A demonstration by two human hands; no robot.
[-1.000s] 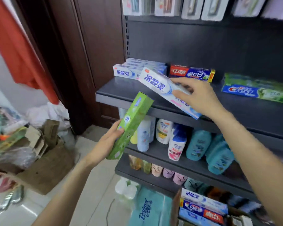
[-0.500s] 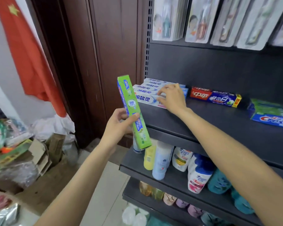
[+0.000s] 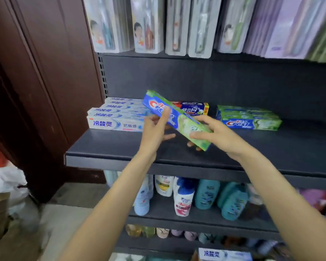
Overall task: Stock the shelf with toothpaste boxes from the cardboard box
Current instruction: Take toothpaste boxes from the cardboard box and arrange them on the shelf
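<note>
A green and blue Crest toothpaste box [image 3: 184,119] is held tilted above the dark shelf [image 3: 120,147], its blue end up and to the left. My left hand [image 3: 154,130] grips its blue half with the thumb on top. My right hand [image 3: 215,134] holds its green lower end. On the shelf's left lies a stack of white and blue toothpaste boxes [image 3: 115,117]. A red and blue toothpaste box [image 3: 194,108] lies behind the held one. More green Crest boxes [image 3: 248,117] lie to the right. The cardboard box is out of view.
Toothbrush packs [image 3: 196,25] hang above the shelf. Shampoo bottles [image 3: 184,196] fill the shelf below. A dark brown wooden panel [image 3: 45,72] stands to the left. Another white toothpaste box [image 3: 220,254] shows at the bottom edge.
My right hand left the white stack and took the lower end of the green box. My left hand brought that box up over the shelf and tipped it from upright to slanted.
</note>
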